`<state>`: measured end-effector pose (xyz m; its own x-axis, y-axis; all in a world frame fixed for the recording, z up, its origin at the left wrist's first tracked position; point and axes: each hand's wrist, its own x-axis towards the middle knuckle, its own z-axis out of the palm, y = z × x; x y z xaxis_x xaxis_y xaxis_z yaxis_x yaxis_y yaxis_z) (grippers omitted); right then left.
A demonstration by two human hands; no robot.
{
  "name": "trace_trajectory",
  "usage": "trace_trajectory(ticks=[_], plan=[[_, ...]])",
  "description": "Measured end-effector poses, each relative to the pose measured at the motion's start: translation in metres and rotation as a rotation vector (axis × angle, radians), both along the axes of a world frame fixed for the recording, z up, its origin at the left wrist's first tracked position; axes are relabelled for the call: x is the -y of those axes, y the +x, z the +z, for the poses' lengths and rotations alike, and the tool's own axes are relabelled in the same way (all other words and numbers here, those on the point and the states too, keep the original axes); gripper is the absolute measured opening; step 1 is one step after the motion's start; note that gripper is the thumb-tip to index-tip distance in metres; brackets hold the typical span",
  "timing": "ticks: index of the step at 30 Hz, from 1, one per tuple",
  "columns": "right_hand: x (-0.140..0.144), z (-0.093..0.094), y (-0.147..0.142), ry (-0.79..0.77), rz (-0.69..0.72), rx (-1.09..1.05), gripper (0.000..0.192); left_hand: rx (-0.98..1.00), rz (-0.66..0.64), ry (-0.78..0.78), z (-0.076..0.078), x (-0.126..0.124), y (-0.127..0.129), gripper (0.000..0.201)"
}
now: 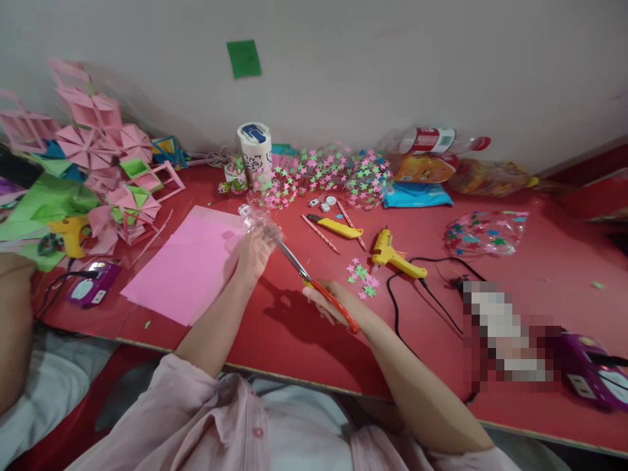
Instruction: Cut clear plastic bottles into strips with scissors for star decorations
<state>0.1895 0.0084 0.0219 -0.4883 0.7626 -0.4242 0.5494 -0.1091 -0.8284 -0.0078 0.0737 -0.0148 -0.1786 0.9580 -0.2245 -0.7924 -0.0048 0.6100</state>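
Note:
Near the middle of the table, my left hand is closed around a piece of clear plastic bottle; its exact shape is hard to make out. Orange-handled scissors are gripped in my right hand. Their blades point up and left, with the tips at the plastic beside my left fingers. Pink paper sheets lie left of and partly under my left forearm. Close to my right hand are small pink and green paper stars, a yellow utility knife and striped straws.
A yellow glue gun trails its black cord across the table's right side. Star-covered clear plastic shapes, a white tumbler and bottles stand along the wall. Pink paper models pile up at left, near another person's arm.

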Motion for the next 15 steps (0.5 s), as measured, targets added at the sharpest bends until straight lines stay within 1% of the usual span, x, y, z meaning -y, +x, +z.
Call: trace_trajectory(ticks=[4, 15], plan=[[0.0007, -0.0013, -0.0017, -0.007, 0.010, 0.012, 0.052, -0.001, 0.021, 0.007, 0.0014, -0.0001, 0.0012, 0.004], [0.0008, -0.0062, -0.0029, -0.030, -0.016, -0.001, 0.052, -0.049, -0.020, 0.072, -0.0048, 0.0016, 0.0038, 0.008]])
